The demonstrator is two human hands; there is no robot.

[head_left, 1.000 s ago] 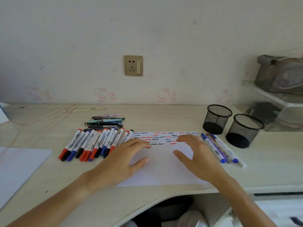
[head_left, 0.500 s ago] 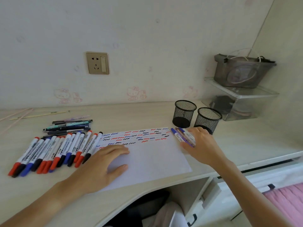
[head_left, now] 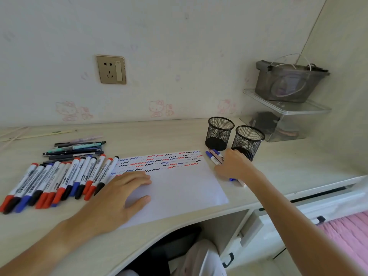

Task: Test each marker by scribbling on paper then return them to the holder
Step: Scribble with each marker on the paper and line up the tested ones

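A pale wood-grain worktop [head_left: 179, 134] runs along a cream wall with faint cartoon-cat prints and a brass-coloured socket plate [head_left: 111, 69]; in the corner at 2 o'clock a clear shelf unit [head_left: 286, 108] carries a grey pouch [head_left: 288, 81]. A white sheet of paper [head_left: 179, 188] lies at the centre, its far strip covered with red, blue and black squiggles. The left hand [head_left: 119, 198] rests flat on the paper's near-left part, fingers straight and slightly spread. At 9 o'clock a row of markers [head_left: 57, 182] lies side by side, long axes running from 7 to 1 o'clock, coloured caps toward the person; thinner pens [head_left: 75, 149] lie crosswise behind them. Right of the paper, the right hand [head_left: 235, 166] is laid over a few blue-capped markers [head_left: 215, 157] whose long axes run from 10 to 4 o'clock; whether its fingers pinch them I cannot tell. Just beyond stand two black mesh holders [head_left: 220, 133].
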